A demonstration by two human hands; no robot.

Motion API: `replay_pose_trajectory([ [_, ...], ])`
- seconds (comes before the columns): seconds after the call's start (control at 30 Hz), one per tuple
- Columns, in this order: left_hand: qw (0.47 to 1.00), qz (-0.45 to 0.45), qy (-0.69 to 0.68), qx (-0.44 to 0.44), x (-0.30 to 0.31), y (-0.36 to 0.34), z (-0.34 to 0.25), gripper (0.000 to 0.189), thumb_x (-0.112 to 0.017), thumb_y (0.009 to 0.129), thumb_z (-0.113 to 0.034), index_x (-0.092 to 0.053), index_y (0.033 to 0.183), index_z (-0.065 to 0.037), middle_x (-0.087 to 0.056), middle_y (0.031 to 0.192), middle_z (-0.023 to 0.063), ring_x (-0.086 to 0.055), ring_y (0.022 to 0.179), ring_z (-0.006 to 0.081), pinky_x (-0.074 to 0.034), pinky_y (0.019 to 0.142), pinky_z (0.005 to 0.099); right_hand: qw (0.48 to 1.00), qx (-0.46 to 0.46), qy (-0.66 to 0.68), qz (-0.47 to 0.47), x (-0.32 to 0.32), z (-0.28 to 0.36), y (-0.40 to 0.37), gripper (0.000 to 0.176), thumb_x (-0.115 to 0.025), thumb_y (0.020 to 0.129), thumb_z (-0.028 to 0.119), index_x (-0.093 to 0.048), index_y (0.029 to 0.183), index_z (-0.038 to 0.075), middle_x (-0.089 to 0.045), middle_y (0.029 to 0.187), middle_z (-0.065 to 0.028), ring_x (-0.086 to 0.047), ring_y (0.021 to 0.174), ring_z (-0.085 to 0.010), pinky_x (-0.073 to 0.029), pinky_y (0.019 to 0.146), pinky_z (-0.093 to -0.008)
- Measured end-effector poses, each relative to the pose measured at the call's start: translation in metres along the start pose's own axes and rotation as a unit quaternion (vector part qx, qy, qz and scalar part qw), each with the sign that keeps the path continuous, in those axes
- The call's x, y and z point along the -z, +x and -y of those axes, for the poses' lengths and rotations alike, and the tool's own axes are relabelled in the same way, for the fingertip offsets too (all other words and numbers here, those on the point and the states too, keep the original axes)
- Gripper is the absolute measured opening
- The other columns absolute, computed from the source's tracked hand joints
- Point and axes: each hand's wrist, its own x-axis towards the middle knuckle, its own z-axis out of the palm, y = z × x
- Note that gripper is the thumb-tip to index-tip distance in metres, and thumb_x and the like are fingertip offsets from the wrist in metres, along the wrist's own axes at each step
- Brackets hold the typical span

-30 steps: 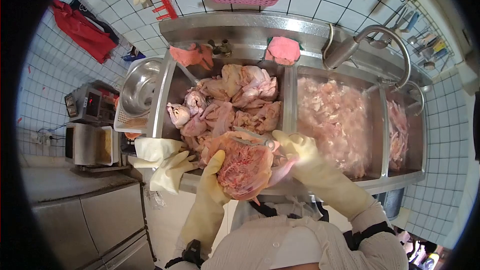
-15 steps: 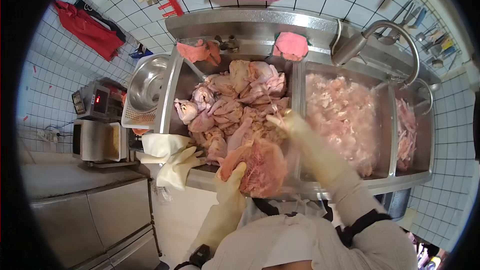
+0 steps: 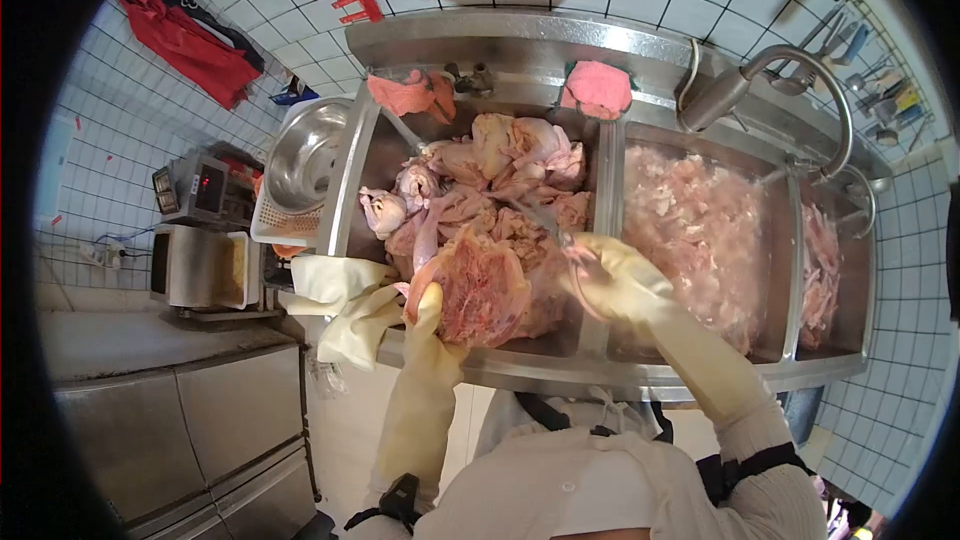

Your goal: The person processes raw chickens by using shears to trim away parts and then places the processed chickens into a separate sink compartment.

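Note:
My left hand [image 3: 432, 328], in a cream rubber glove, grips an opened raw chicken [image 3: 470, 285] by its near left edge, thumb on top. The red inner side with its ribs faces up. Just right of the chicken, my gloved right hand [image 3: 622, 280] is closed on scissors [image 3: 580, 278] with pinkish handle loops; their grey blades point up and left, partly blurred. Beneath both hands, the left sink basin [image 3: 375, 155] holds a pile of whole raw chickens [image 3: 500, 150].
The middle basin holds pale meat pieces [image 3: 690, 240] in water; narrow strips of meat [image 3: 818, 270] lie in the right basin. A faucet [image 3: 725, 95] arches over the sink. Spare gloves [image 3: 345, 300] drape the left rim. Pink cloths [image 3: 598, 90] lie on the back ledge. A steel bowl [image 3: 305, 155] stands left.
The opened chicken has moved left and slightly up with my left hand. My right hand has drawn back right and down with the scissors. The whole view has shifted slightly.

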Motion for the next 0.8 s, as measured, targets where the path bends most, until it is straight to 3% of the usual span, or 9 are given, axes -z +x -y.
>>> replay_pose_trajectory([
  [0.07, 0.999, 0.013, 0.016, -0.032, 0.002, 0.01, 0.001, 0.051, -0.061, 0.098, -0.025, -0.042, 0.142, -0.009, -0.052, 0.138, 0.0102, -0.054, 0.126, 0.0288, -0.051, 0.101, 0.0492, 0.922, -0.228, 0.311, 0.005, 0.001, -0.01, -0.005, 0.033, -0.068, 0.09, 0.011, -0.062, 0.122, 0.006, -0.065, 0.111, -0.006, -0.062, 0.099, -0.0176, -0.051, 0.08, -0.0241],
  [0.13, 0.997, 0.028, 0.031, -0.063, -0.001, 0.014, 0.001, 0.052, -0.062, 0.098, -0.025, -0.042, 0.143, -0.01, -0.052, 0.137, 0.0095, -0.055, 0.125, 0.0286, -0.052, 0.1, 0.0492, 0.957, 0.192, -0.165, 0.144, 0.011, -0.062, -0.013, 0.041, -0.069, 0.089, 0.013, -0.059, 0.129, 0.01, -0.066, 0.111, -0.0052, -0.063, 0.097, -0.0154, -0.051, 0.079, -0.0245],
  [0.3, 0.999, 0.004, 0.029, -0.045, -0.003, 0.013, 0.003, 0.052, -0.064, 0.096, -0.028, -0.043, 0.142, -0.017, -0.052, 0.137, 0.0064, -0.056, 0.123, 0.025, -0.052, 0.099, 0.0462, 0.998, 0.008, -0.006, 0.054, -0.018, -0.01, -0.058, 0.04, -0.069, 0.091, 0.018, -0.057, 0.129, 0.012, -0.064, 0.097, 0.0011, -0.059, 0.084, -0.0081, -0.051, 0.075, -0.0246],
  [0.33, 0.997, 0.003, 0.062, -0.045, -0.015, 0.008, 0.0, 0.046, -0.062, 0.097, -0.029, -0.046, 0.138, -0.015, -0.056, 0.133, 0.0073, -0.06, 0.117, 0.0244, -0.055, 0.093, 0.043, 0.938, 0.23, -0.256, -0.044, -0.012, -0.04, -0.035, 0.041, -0.069, 0.092, 0.015, -0.054, 0.13, 0.009, -0.06, 0.089, 0.0024, -0.056, 0.073, -0.0083, -0.049, 0.066, -0.0229],
  [0.47, 0.992, 0.076, 0.094, 0.045, -0.039, 0.0, 0.019, 0.035, -0.056, 0.1, -0.019, -0.052, 0.132, -0.004, -0.062, 0.122, 0.012, -0.065, 0.107, 0.025, -0.058, 0.089, 0.0398, 0.996, 0.072, 0.015, 0.044, 0.009, -0.007, -0.052, 0.035, -0.067, 0.093, 0.024, -0.052, 0.123, 0.014, -0.049, 0.079, -0.0002, -0.046, 0.057, -0.0129, -0.044, 0.049, -0.0345],
  [0.53, 0.98, 0.127, 0.116, 0.099, -0.039, 0.006, 0.035, 0.04, -0.06, 0.095, -0.015, -0.051, 0.132, -0.002, -0.061, 0.124, 0.0133, -0.063, 0.111, 0.0266, -0.055, 0.096, 0.0427, 0.798, -0.199, 0.537, 0.189, 0.023, -0.084, 0.046, 0.027, -0.074, 0.086, 0.022, -0.062, 0.107, 0.009, -0.053, 0.082, -0.0011, -0.055, 0.079, -0.014, -0.046, 0.062, -0.0322],
  [0.57, 0.974, 0.145, 0.127, 0.12, -0.04, 0.01, 0.043, 0.043, -0.061, 0.092, -0.012, -0.05, 0.132, -0.002, -0.061, 0.125, 0.014, -0.062, 0.113, 0.0271, -0.053, 0.098, 0.0434, 0.965, 0.005, 0.169, 0.199, 0.034, -0.068, 0.024, 0.032, -0.074, 0.084, 0.023, -0.063, 0.11, 0.009, -0.058, 0.09, -0.0043, -0.057, 0.088, -0.0175, -0.047, 0.074, -0.0333],
  [0.6, 0.968, 0.154, 0.141, 0.138, -0.045, 0.017, 0.044, 0.046, -0.062, 0.089, -0.01, -0.05, 0.133, -0.001, -0.06, 0.127, 0.0148, -0.061, 0.115, 0.0275, -0.051, 0.1, 0.0441, 0.939, 0.185, -0.238, 0.165, 0.034, -0.044, 0.0, 0.036, -0.074, 0.082, 0.024, -0.064, 0.113, 0.009, -0.063, 0.098, -0.0075, -0.059, 0.096, -0.0211, -0.047, 0.086, -0.0344],
  [0.8, 0.956, 0.188, 0.172, 0.143, -0.078, 0.039, 0.061, 0.05, -0.062, 0.086, -0.002, -0.051, 0.135, 0.0, -0.057, 0.133, 0.0192, -0.059, 0.119, 0.0281, -0.052, 0.1, 0.04, 0.973, 0.16, -0.163, 0.029, 0.126, -0.029, -0.079, 0.053, -0.072, 0.084, 0.035, -0.056, 0.132, 0.019, -0.058, 0.127, -0.0133, -0.049, 0.126, -0.0286, -0.04, 0.105, -0.0422],
])
